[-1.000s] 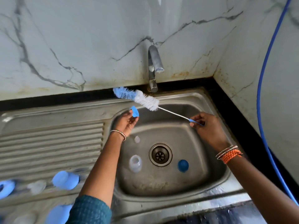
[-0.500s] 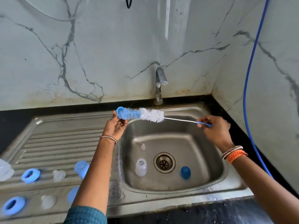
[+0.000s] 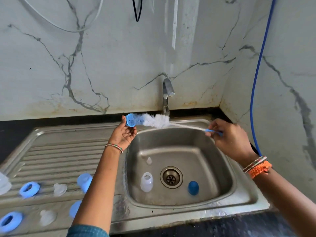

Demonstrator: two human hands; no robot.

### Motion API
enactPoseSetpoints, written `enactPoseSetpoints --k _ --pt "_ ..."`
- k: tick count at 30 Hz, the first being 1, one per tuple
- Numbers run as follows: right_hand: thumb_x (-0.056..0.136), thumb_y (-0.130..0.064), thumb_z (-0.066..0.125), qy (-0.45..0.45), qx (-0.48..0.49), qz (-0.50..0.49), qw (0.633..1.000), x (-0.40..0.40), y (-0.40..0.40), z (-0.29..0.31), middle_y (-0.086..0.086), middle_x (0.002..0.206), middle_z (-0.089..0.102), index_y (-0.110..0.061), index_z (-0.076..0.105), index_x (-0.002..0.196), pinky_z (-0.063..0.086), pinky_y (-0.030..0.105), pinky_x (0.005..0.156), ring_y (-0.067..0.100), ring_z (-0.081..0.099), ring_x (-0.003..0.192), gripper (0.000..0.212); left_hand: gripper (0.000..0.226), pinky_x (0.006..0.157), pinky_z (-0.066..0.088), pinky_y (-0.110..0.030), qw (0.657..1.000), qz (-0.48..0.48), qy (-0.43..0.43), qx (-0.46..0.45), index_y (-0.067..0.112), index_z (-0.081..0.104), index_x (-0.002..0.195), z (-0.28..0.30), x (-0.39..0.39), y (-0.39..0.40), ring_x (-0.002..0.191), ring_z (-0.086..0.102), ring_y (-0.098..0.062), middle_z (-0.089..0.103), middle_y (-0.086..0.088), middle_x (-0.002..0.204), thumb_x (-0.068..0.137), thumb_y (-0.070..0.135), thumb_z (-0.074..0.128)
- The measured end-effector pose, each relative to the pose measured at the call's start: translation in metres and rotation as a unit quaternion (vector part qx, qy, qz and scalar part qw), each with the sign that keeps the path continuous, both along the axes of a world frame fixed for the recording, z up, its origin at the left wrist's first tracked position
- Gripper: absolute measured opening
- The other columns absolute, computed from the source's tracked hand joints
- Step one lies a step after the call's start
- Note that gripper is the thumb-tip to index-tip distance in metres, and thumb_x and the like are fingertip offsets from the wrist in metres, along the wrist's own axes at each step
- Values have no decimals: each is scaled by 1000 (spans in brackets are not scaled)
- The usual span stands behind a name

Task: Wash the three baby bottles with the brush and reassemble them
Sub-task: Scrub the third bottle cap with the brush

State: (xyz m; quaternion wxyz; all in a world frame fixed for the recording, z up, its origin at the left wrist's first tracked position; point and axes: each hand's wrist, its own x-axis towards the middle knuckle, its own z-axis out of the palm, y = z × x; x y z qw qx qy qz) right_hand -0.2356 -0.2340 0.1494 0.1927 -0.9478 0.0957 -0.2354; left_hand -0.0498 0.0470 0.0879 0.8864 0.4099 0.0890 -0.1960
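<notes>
My left hand point(image 3: 123, 134) grips a blue screw ring point(image 3: 130, 120) above the sink's back left corner. The blue and white bristle head of the bottle brush point(image 3: 153, 121) is pushed into that ring. My right hand point(image 3: 230, 140) pinches the brush's thin blue handle end over the basin's right side. In the steel sink point(image 3: 242, 190) lie a clear bottle point(image 3: 146, 182), a clear teat point(image 3: 149, 161) and a blue cap point(image 3: 193, 187).
On the ribbed drainboard point(image 3: 56, 156) at left lie two blue rings point(image 3: 29, 189), two clear teats point(image 3: 59, 189), two light blue caps point(image 3: 84, 181) and a clear bottle point(image 3: 4, 184) at the frame edge. The tap point(image 3: 166, 94) stands behind the brush. A blue hose point(image 3: 256, 82) hangs at right.
The brush head has gone into the blue ring that my left hand holds, and the brush lies flatter. The view has pulled back, showing more wall and drainboard.
</notes>
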Motion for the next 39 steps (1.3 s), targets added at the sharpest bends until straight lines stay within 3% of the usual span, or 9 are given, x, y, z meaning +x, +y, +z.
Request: enactPoseSetpoints --k 4,11,17,24,28,32,35,37,39 --pt "90 -33 62 234 82 17 969 0 0 10 -3 62 67 -21 65 77 39 24 53 5 56 54 18 24 58 53 -20 1000 -2 -9 21 11 59 101 2 -4 2 75 52 -13 58 -6 89 92 34 55" --pt "82 -21 70 -42 -17 -31 998 -1 15 12 -3 75 64 -18 60 81 44 31 59 21 58 70 10 33 54 49 -18 998 13 2 59 12 60 94 3 -3 2 71 47 -10 55 -4 83 91 44 54" --pt "97 -21 52 350 252 90 898 -4 9 21 6 56 59 -2 68 82 32 20 39 10 39 38 28 19 60 44 -20 998 31 -30 35 15 60 87 7 -6 3 76 52 -13 60 -4 84 94 31 53" --pt "80 -28 72 73 -46 -10 996 -9 18 18 -10 80 66 -26 66 81 47 30 65 15 61 74 7 21 61 45 -18 998 41 -27 50 14 60 93 6 -2 2 74 49 -10 59 -4 88 94 34 53" --pt "69 -2 74 -181 -209 -53 960 -8 11 6 1 70 63 -14 61 70 32 29 63 29 57 64 18 40 70 45 -24 999 3 -25 30 6 59 103 9 0 4 77 50 -14 59 -10 90 87 42 56" --pt "78 -9 69 -248 -250 -42 935 -8 6 6 1 76 67 -15 67 74 37 29 59 29 59 66 7 45 67 46 -22 999 1 -9 33 3 62 95 15 -2 2 72 48 -13 56 -9 80 88 47 56" --pt "87 -23 63 51 -47 13 998 -10 8 18 -4 64 61 -18 68 77 29 19 49 18 55 56 12 36 57 49 -17 999 17 -27 33 8 60 95 20 -1 -1 73 50 -10 58 -6 85 90 44 54" --pt "93 -23 59 256 256 90 928 -13 6 27 -5 52 51 -10 67 76 29 20 44 10 42 43 23 32 57 51 -16 999 25 -38 25 10 59 96 20 -1 -2 75 53 -10 61 -6 86 93 41 51" --pt "96 -26 55 265 307 96 909 -13 5 31 -3 51 48 -9 67 73 30 22 44 7 37 39 31 31 55 51 -15 999 27 -44 14 10 59 95 19 -2 -2 74 51 -9 62 -5 85 94 40 50"
